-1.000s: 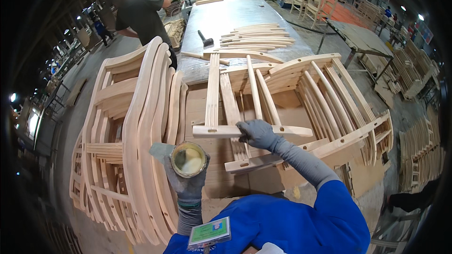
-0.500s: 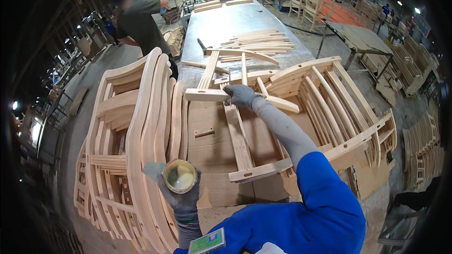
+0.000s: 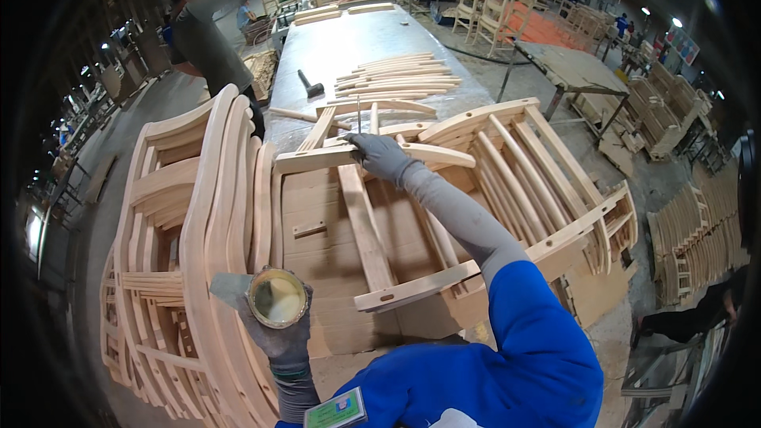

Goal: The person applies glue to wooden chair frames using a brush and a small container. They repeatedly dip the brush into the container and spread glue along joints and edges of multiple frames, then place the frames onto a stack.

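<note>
While your gloved left hand (image 3: 275,338) supports the round container (image 3: 277,298), its fingers are clamped around the outer wall. The open mouth faces upward and shows pale, cream-coloured contents. A flat grey-green plate (image 3: 229,289) projects from the container's left side.

Your gloved right hand (image 3: 382,158) is on the near rail of a slatted wooden frame (image 3: 309,162), with its fingers clamped on that rail. This frame is located ahead of you, between the two stacks, with its far rail toward the worktop (image 3: 317,46). A thin rod (image 3: 359,117) stands upright beside the right hand; you cannot tell whether the fingers hold it.

Nearer to you, a lower frame (image 3: 416,289) lies over the cardboard sheet (image 3: 333,269), where a small wooden block (image 3: 309,229) also rests. Curved chair frames (image 3: 226,206) are stacked to your left; spindled frames (image 3: 547,174) are stacked to your right. On the worktop, a black mallet (image 3: 311,86) lies just left of the loose wooden strips (image 3: 396,77).
</note>
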A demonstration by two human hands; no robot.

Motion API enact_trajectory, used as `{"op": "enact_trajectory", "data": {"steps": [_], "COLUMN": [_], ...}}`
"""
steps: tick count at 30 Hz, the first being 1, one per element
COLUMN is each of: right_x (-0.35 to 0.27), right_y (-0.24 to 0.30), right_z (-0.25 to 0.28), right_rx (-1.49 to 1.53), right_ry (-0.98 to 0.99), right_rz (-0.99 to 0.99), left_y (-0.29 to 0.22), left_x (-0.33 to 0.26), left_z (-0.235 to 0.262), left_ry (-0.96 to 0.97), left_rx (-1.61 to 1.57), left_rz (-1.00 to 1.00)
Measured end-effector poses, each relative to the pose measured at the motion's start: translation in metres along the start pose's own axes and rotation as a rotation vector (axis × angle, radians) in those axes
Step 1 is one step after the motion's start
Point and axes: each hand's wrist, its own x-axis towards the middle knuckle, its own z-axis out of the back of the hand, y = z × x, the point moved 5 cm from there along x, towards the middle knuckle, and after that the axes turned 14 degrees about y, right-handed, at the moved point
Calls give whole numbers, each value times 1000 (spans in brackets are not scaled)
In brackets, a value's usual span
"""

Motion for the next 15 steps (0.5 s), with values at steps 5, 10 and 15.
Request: {"op": "enact_trajectory", "data": {"steps": [5, 10, 15], "right_x": [-47, -119, -153], "right_y": [61, 68, 115], "right_z": [56, 94, 119], "right_rx": [501, 918, 1193], "right_ry": [-37, -178, 15], "right_rz": [-3, -28, 122], "left_y": [3, 39, 47], "left_x": [-5, -14, -52], "left_z": [8, -26, -41], "left_ry": [-23, 9, 1], "left_rx": [276, -17, -87], "left_rz": [-54, 20, -140]}}
